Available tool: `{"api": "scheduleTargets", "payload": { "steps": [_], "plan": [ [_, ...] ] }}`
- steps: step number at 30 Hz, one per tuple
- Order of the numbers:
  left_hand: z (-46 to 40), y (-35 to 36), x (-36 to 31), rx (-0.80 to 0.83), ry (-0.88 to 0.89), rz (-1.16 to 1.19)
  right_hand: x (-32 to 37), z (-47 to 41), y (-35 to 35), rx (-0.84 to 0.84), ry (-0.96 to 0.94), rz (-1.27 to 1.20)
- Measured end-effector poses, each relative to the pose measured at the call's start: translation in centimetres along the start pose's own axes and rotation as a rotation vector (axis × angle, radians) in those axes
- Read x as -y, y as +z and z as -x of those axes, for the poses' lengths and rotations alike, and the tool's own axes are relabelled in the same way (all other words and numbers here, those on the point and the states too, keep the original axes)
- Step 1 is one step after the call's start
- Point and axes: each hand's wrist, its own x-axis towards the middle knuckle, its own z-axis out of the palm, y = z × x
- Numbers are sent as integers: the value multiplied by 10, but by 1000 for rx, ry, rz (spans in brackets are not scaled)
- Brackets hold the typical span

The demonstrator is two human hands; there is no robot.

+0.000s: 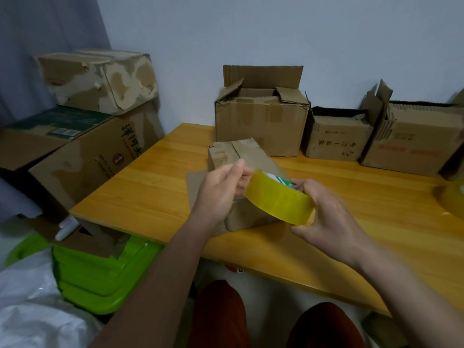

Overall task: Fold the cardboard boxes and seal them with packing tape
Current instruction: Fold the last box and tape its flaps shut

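A small closed cardboard box point(241, 156) lies on the wooden table point(155, 187), partly hidden behind my hands. Just above its near end I hold a yellow roll of packing tape point(278, 197). My right hand point(329, 217) grips the roll from the right, fingers curled round its rim. My left hand point(221, 189) pinches at the roll's left edge with thumb and fingertips; whether a tape end is between them I cannot tell.
Three open cardboard boxes point(261, 121) point(336, 136) point(411, 144) stand along the wall at the back. A second tape roll point(454, 199) lies at the table's right edge. Stacked boxes point(95, 79) and a green bin point(100, 272) sit left of the table.
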Motion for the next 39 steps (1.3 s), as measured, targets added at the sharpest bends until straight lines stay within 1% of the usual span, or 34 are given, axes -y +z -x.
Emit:
{"api": "scheduleTargets", "payload": {
  "steps": [2, 4, 7, 9, 10, 12, 15, 19, 20, 22, 24, 26, 28, 29, 30, 31, 33, 35, 37, 39],
  "plan": [
    [3, 1, 0, -30, 58, -66, -2, 0, 1, 7, 5, 15],
    [6, 0, 1, -54, 124, -183, -2, 0, 1, 14, 4, 30],
    [8, 2, 3, -127, 331, -431, 0, 1, 0, 0, 1, 42],
    [10, 7, 5, -204, 492, -571, 4, 2, 1, -54, -2, 86],
    [10, 10, 6, -238, 542, -618, 5, 2, 2, -98, -11, 135],
    [11, 15, 6, -283, 586, -686, 7, 1, 4, -190, -39, 246],
    [10, 21, 7, -305, 608, -696, 8, -1, 4, -272, -35, 326],
    [12, 25, 9, -345, 656, -522, 6, -4, 5, -397, -44, 303],
    [13, 26, 9, -339, 640, -433, 5, -5, 5, -454, -25, 242],
    [12, 28, 7, -274, 546, -238, 5, -10, 4, -573, 57, 9],
    [12, 30, 6, -246, 469, -145, 8, -13, 7, -636, 155, -237],
    [12, 33, 6, -253, 426, -78, 10, -13, 14, -618, 221, -455],
    [11, 33, 9, -261, 391, -13, 11, -13, 21, -543, 341, -776],
    [11, 33, 11, -264, 372, 4, 11, -14, 22, -498, 401, -894],
    [11, 31, 13, -271, 353, 4, 10, -14, 21, -465, 419, -919],
    [12, 29, 14, -269, 336, -8, 9, -14, 20, -446, 390, -821],
    [16, 25, 17, -232, 316, -23, 4, -14, 15, -437, 262, -538],
    [22, 21, 19, -215, 309, -20, 0, -16, 8, -421, 186, -383],
    [24, 14, 22, -225, 308, -13, -9, -19, 2, -419, 197, -259],
    [26, 8, 24, -187, 328, -40, -17, -22, -5, -444, 240, -174]
  ]
}}
